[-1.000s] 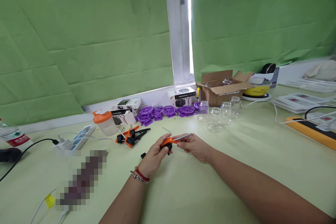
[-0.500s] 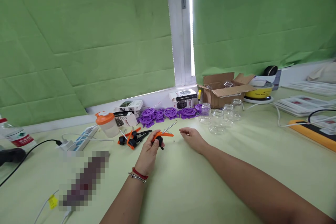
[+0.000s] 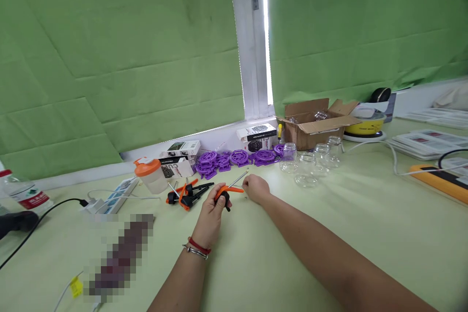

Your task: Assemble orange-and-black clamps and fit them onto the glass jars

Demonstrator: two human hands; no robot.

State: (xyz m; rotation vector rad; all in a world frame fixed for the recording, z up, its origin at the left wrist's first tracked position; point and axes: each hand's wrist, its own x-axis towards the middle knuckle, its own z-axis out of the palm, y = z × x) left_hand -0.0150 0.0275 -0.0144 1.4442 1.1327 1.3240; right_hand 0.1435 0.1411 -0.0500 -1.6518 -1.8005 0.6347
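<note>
two hands (image 3: 211, 212), four glass jars (image 3: 306, 173), one cardboard box (image 3: 316, 139), one orange-lidded cup (image 3: 152, 179)

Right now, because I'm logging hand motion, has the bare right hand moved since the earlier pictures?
Yes: the right hand has moved leftward, farther from the front clear round glass jar.

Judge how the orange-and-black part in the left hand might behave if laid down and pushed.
The orange-and-black part looks likely to be stiff, since its metal rod juts out straight. Pushed, it would probably pivot or slide rather than roll far, given that rod and the protruding orange arm. The rod's shiny surface may be slippery.
</note>
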